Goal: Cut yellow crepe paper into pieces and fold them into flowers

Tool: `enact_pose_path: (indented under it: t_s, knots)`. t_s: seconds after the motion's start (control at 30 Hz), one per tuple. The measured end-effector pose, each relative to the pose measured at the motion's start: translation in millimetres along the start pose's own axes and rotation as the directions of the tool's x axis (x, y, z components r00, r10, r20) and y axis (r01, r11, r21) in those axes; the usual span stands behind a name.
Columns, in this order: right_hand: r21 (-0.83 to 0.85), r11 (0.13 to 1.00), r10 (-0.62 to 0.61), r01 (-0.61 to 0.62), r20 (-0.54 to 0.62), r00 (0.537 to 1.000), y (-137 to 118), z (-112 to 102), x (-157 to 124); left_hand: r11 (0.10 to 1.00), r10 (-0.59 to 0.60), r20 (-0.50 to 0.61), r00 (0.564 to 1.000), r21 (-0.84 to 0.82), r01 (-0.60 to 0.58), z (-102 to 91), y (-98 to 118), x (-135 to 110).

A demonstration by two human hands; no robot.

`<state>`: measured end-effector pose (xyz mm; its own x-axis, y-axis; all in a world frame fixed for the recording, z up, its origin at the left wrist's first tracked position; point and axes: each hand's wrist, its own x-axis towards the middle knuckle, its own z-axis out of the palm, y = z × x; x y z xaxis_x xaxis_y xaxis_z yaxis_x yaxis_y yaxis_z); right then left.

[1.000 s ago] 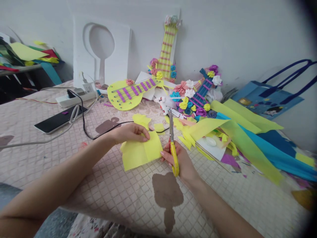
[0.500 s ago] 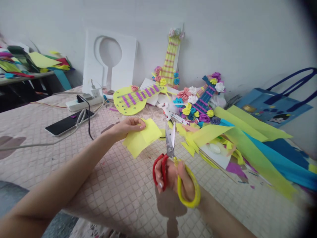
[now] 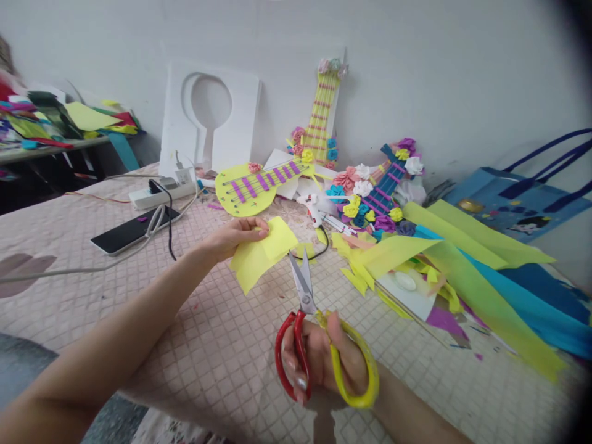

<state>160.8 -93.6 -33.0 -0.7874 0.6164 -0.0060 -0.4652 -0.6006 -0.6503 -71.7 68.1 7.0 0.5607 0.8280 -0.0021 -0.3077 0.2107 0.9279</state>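
Observation:
Between thumb and fingers, my left hand (image 3: pixel 241 235) pinches a piece of yellow paper (image 3: pixel 259 256), which looks like crepe paper and hangs in overlapping layers. My right hand (image 3: pixel 326 354) grips a pair of scissors (image 3: pixel 304 293) with one red and one yellow handle. The blades stand slightly apart and point up and away, their tips close to the paper's right edge. Just beyond lies a yellow scrap (image 3: pixel 305 249) beside the cord of a white glue gun (image 3: pixel 313 208).
A yellow paper guitar (image 3: pixel 245 191) lies behind my left hand; flower-trimmed guitars (image 3: pixel 321 117) lean at the wall. Yellow and blue paper sheets (image 3: pixel 490 296) spread over the right side, near a blue bag (image 3: pixel 513 197). A power strip (image 3: pixel 160 194) and black-topped device (image 3: pixel 132 231) lie left.
My right hand has drawn the scissors down and slightly left, and the blades are spread wider, pointing more to the left. My left hand still holds the yellow paper. The view has shifted slightly.

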Motion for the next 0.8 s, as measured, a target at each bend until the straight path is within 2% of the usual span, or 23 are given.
enact_pose_path:
  t_s: [0.3, 0.63, 0.8]
  knots:
    - [0.012, 1.000, -0.004, 0.004, 0.016, 1.000, -3, 5, -2, 1.000, -0.008, -0.004, 1.000, 0.015, 0.008, -2.7, 0, -2]
    - [-0.066, 0.997, -0.034, 0.033, -0.004, 0.999, -4, 4, -4, 0.988, -0.040, 0.036, 0.999, 0.152, 0.034, 6.4, 4, -7]
    - [-0.054, 0.998, -0.016, 0.014, -0.043, 0.999, -3, 4, -5, 0.980, -0.011, 0.087, 0.996, 0.200, -0.007, 8.6, 6, -8]
